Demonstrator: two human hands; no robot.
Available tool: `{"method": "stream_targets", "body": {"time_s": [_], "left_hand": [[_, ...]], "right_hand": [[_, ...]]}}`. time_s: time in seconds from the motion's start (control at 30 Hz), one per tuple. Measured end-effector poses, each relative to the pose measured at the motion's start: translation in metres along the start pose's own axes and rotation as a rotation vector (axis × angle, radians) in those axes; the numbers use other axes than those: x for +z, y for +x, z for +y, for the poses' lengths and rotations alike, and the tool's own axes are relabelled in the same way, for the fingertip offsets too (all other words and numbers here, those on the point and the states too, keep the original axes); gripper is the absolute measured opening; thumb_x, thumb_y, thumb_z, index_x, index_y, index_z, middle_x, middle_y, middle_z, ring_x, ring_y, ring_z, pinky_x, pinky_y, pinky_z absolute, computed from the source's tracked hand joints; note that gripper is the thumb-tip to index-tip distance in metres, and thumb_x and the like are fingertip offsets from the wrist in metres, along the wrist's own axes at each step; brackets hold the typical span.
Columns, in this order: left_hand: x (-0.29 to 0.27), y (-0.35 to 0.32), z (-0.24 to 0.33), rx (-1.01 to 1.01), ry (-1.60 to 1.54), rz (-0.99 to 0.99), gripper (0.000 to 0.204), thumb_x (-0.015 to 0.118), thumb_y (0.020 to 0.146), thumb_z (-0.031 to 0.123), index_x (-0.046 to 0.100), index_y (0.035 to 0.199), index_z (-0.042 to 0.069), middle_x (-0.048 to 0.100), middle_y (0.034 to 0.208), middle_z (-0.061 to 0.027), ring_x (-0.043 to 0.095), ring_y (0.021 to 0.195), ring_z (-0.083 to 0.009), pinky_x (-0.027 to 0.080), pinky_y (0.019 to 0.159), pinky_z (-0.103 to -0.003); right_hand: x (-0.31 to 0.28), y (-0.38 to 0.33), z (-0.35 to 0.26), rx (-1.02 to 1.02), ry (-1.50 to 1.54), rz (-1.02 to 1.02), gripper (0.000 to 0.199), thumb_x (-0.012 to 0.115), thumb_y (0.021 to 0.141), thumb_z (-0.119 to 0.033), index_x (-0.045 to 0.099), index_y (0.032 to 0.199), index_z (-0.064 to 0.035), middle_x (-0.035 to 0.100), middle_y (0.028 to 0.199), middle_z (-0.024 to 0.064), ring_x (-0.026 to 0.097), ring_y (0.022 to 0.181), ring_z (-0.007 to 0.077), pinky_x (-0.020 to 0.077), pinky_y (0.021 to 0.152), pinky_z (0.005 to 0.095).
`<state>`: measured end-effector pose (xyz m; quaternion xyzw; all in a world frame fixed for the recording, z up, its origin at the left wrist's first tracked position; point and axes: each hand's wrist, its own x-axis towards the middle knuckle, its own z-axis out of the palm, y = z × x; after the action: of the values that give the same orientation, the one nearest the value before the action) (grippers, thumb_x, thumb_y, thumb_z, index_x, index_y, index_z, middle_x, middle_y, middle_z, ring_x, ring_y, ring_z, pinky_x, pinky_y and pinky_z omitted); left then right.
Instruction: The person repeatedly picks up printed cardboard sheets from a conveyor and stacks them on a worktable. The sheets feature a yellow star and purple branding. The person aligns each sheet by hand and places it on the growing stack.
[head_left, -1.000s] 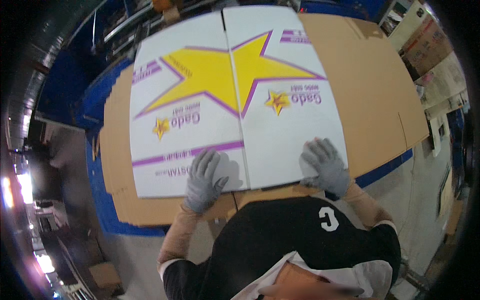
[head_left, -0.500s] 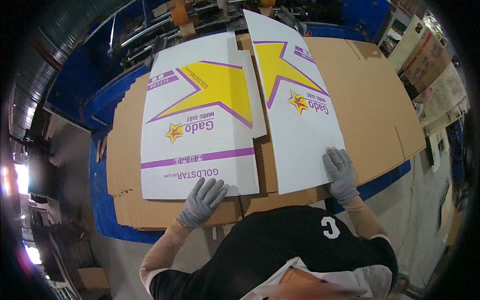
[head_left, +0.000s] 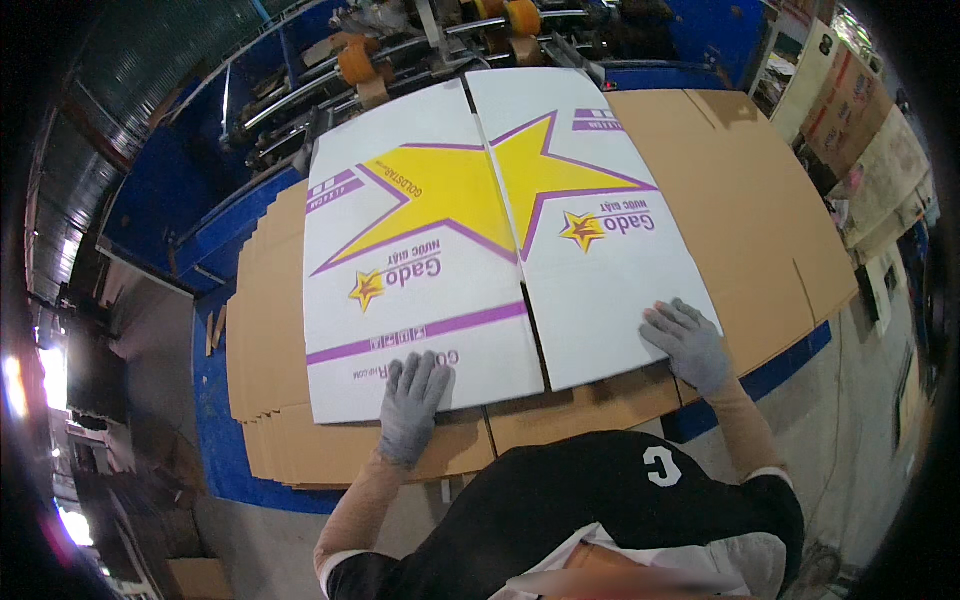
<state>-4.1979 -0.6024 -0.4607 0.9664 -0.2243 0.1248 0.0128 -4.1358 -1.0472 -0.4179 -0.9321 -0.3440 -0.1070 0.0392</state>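
In front of me lies a flat, folded carton blank [head_left: 430, 300], white with yellow star shapes and purple bands. Its left and right panels lie down side by side, with a narrow dark gap between them. My left hand [head_left: 411, 405], in a grey glove, rests with fingers stretched out on the near edge of the left panel. On the lower right part of the right panel lies my right hand [head_left: 690, 345], also gloved in grey, fingers spread and flat. Neither hand grips anything.
Under the blank is a stack of brown cardboard sheets [head_left: 755, 230] with stepped left edges, on a blue table [head_left: 225, 440]. Beyond it stands a machine with metal bars and orange rollers [head_left: 357, 64]. Cardboard and sheets [head_left: 850, 110] stand at the far right.
The raised right panel has come down flat, and its star now meets the left half. My left hand has moved slightly right and further onto the panel. My right hand stays on the right panel.
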Motion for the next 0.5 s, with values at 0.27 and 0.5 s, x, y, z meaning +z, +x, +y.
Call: {"method": "stream_targets", "body": {"time_s": [0.27, 0.5], "left_hand": [[-0.006, -0.002, 0.006, 0.052, -0.071, 0.112, 0.048, 0.052, 0.079, 0.002, 0.049, 0.127, 0.005, 0.049, 0.133, -0.0168, 0.047, 0.123, -0.0356, 0.034, 0.104, -0.054], [0.010, -0.004, 0.007, 0.043, -0.069, 0.101, 0.051, 0.047, 0.079, -0.002, 0.048, 0.129, 0.006, 0.046, 0.137, -0.0169, 0.044, 0.126, -0.0360, 0.029, 0.108, -0.053]], "right_hand": [[0.029, -0.012, 0.001, 0.098, 0.173, 0.162, 0.039, 0.056, 0.076, -0.003, 0.064, 0.112, -0.0173, 0.063, 0.121, 0.0057, 0.057, 0.117, 0.0231, 0.0395, 0.105, 0.0420], [0.041, -0.014, 0.007, 0.137, 0.216, 0.203, 0.045, 0.050, 0.073, 0.006, 0.063, 0.112, -0.0118, 0.061, 0.124, 0.0061, 0.053, 0.122, 0.0243, 0.0360, 0.108, 0.0407]]}}
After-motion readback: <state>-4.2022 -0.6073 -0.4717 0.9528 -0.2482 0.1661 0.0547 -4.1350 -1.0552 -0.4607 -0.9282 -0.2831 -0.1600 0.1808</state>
